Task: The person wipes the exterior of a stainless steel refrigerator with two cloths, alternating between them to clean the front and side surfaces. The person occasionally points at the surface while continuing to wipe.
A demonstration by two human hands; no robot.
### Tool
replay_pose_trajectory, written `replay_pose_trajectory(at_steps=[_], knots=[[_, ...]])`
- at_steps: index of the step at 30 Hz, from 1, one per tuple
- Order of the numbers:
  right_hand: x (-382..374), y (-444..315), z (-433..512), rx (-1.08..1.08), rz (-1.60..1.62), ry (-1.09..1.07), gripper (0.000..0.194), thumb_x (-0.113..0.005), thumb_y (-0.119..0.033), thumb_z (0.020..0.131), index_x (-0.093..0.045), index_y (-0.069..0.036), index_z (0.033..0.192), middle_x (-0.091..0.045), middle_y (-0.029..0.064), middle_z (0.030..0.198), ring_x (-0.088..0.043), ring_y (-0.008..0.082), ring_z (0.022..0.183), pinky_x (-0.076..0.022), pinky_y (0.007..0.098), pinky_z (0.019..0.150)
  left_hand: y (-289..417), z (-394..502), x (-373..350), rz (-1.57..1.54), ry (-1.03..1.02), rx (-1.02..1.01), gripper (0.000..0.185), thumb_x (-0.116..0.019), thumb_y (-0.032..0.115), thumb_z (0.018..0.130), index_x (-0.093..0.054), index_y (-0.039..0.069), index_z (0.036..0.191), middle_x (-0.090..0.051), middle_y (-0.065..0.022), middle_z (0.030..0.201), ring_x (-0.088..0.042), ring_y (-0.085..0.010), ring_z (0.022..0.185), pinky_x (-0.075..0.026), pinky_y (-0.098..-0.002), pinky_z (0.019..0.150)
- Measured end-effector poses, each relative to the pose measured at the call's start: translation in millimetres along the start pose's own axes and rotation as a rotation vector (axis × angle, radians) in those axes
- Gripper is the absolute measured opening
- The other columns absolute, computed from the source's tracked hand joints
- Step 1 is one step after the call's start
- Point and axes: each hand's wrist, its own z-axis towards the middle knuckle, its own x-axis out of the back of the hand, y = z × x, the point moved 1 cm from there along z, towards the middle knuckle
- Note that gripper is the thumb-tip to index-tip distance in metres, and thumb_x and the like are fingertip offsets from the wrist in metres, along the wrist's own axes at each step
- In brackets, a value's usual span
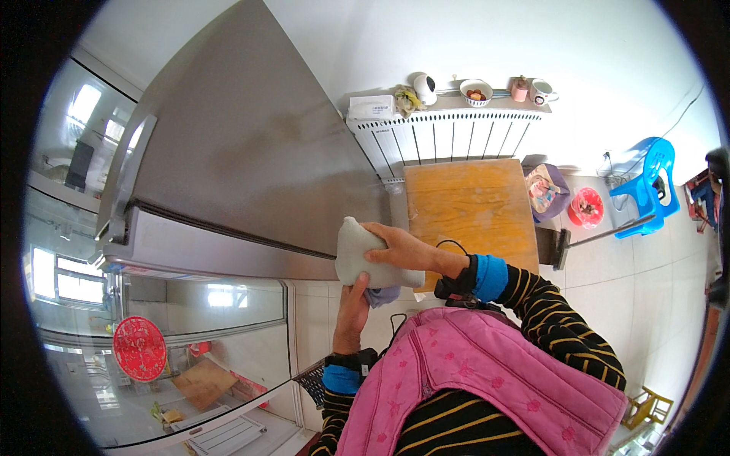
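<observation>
A pale grey folded cloth (359, 256) is between my two hands, in front of the lower edge of a large grey refrigerator (245, 142). My right hand (399, 248) grips it from above and the right, fingers over its upper side. From below, my left hand (352, 313) holds it with the thumb pressed on its lower edge; the other fingers are partly hidden. A bluish-grey cloth (383, 296) shows beneath the pale one, beside the left hand. The cloth's far end hangs out past the right wrist.
Right of the refrigerator stands a wooden table (467, 199), with a white radiator (445, 137) behind it. A bowl (476, 92) and a mug (540, 92) stand on the ledge above. A blue plastic chair (647, 191) and a broom (563, 249) are farther right. Glass panels (217, 319) fill the lower left.
</observation>
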Motion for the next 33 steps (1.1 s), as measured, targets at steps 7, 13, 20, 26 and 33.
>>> replay_pose_trajectory(at_steps=[7,13,20,26,33], knots=[[17,11,1,0.004,-0.093,0.082,0.066,-0.067,-0.019,0.082,-0.036,-0.005,0.138,-0.048,0.0219,0.130,-0.050,0.0339,0.116,-0.0425,0.0373,0.096,9,4,0,0.288,0.223,0.003,0.055,-0.071,0.030,0.083,-0.053,-0.004,0.123,-0.060,-0.0102,0.114,-0.057,-0.0186,0.102,-0.044,-0.0313,0.089],[24,16,0,-0.025,-0.204,0.188,0.062,-0.066,-0.020,0.083,-0.038,-0.011,0.137,-0.049,0.0209,0.121,-0.053,0.0363,0.107,-0.0457,0.0399,0.091,12,5,-2,0.513,0.317,-0.074,0.050,-0.072,0.030,0.080,-0.060,-0.008,0.111,-0.065,-0.0119,0.102,-0.060,-0.0180,0.092,-0.046,-0.0311,0.081],[22,19,-7,-0.076,-0.361,0.157,0.059,-0.065,-0.022,0.084,-0.038,-0.011,0.136,-0.046,0.0206,0.123,-0.052,0.0385,0.108,-0.0454,0.0413,0.090,21,2,-12,0.840,0.344,-0.208,0.042,-0.068,0.030,0.083,-0.065,-0.010,0.097,-0.068,-0.0151,0.086,-0.062,-0.0187,0.079,-0.049,-0.0335,0.072],[29,13,-9,0.131,-0.635,0.299,0.060,-0.064,-0.023,0.086,-0.037,-0.010,0.137,-0.039,0.0211,0.136,-0.042,0.0391,0.121,-0.0382,0.0432,0.100,14,-1,-1,0.809,0.347,-0.168,0.043,-0.067,0.032,0.083,-0.064,-0.009,0.097,-0.068,-0.0140,0.085,-0.062,-0.0175,0.076,-0.049,-0.0319,0.069],[16,16,-9,-0.048,-0.237,-0.283,0.072,-0.060,-0.040,0.089,-0.027,-0.007,0.144,-0.035,0.0231,0.141,-0.043,0.0358,0.124,-0.0383,0.0425,0.100,16,-12,-3,0.612,0.309,-0.078,0.043,-0.068,0.031,0.083,-0.063,-0.007,0.103,-0.066,-0.0089,0.091,-0.060,-0.0141,0.082,-0.048,-0.0282,0.072]])
